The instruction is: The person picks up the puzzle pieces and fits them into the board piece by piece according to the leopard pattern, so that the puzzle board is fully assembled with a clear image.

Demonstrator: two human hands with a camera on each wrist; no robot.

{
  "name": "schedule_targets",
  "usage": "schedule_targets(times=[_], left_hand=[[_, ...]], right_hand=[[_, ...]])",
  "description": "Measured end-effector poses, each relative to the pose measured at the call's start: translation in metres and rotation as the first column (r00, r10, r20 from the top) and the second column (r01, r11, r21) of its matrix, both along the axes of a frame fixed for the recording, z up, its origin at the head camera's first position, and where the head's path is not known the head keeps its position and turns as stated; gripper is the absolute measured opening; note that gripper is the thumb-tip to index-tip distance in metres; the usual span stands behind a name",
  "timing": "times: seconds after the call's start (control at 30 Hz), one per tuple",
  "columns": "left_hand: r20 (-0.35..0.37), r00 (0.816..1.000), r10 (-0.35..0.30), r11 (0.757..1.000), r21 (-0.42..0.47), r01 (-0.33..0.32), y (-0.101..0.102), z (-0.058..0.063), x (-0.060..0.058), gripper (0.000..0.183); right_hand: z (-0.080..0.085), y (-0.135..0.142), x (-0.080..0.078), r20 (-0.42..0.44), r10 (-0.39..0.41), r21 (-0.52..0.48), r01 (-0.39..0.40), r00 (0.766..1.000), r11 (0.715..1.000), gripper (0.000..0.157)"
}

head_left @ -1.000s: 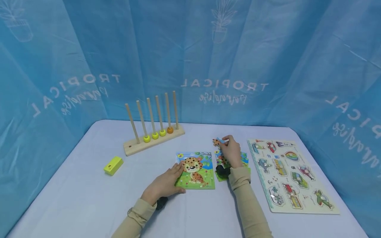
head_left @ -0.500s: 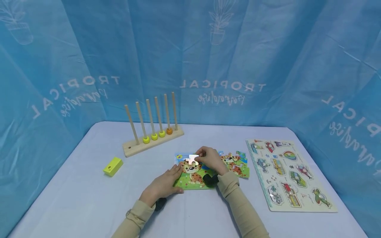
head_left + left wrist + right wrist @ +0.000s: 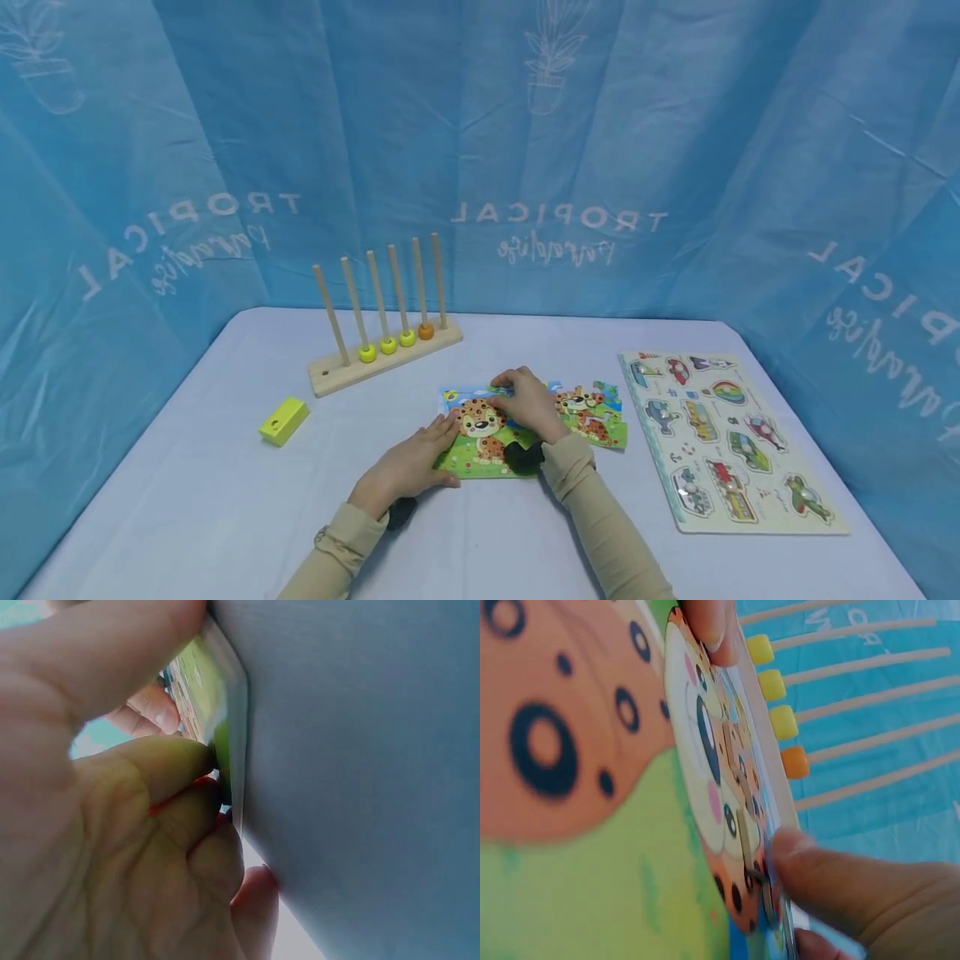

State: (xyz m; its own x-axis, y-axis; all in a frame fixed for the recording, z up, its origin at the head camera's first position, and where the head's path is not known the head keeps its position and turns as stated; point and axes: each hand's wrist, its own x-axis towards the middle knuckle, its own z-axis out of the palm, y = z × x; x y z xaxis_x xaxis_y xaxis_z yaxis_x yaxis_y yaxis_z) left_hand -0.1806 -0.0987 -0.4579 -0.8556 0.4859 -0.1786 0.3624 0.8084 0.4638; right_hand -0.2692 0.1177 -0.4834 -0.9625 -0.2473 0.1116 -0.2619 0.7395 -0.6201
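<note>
A leopard jigsaw puzzle [image 3: 467, 463] lies on the white table in the head view, with a yellow spotted cub on green grass. My left hand [image 3: 408, 468] rests at its left side, fingers straight on the edge and thumb low at the near corner. Over the upper right of the picture, my right hand [image 3: 530, 407] pinches a puzzle piece [image 3: 767, 898] at the cub's head. In the right wrist view that piece sits slightly raised among its neighbours, the thumb [image 3: 817, 881] against it. Further puzzle pieces [image 3: 596, 427] with leopard parts lie just right of the puzzle.
A wooden peg stand [image 3: 386, 364] with upright rods, yellow beads and one orange bead stands at the back left. Left of the puzzle lies a yellow block [image 3: 285, 421]. A vehicle peg-puzzle board [image 3: 723, 521] covers the right side. Blue curtains [image 3: 480, 150] surround the table.
My right hand took a piece from the right-hand pieces, carried it left and lowered it onto the puzzle at the cub's head. The left hand stayed in place.
</note>
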Motion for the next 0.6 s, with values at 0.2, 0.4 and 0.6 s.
schedule_targets(times=[0.2,0.4,0.6], left_hand=[[0.005,1.0,0.017,1.0,0.006,-0.017,-0.001,0.0,0.001,0.084],[0.015,1.0,0.022,1.0,0.003,-0.022,0.001,0.0,0.001,0.084],[0.016,1.0,0.027,1.0,0.0,-0.027,0.001,-0.002,0.001,0.084]], right_hand=[[0.002,0.022,-0.007,0.026,-0.038,-0.177,0.042,0.999,0.983,0.026],[0.012,0.075,-0.009,0.087,-0.18,-0.222,0.195,0.98,0.955,0.029],[0.013,0.106,-0.006,0.173,-0.079,-0.153,0.106,0.982,0.983,0.047]])
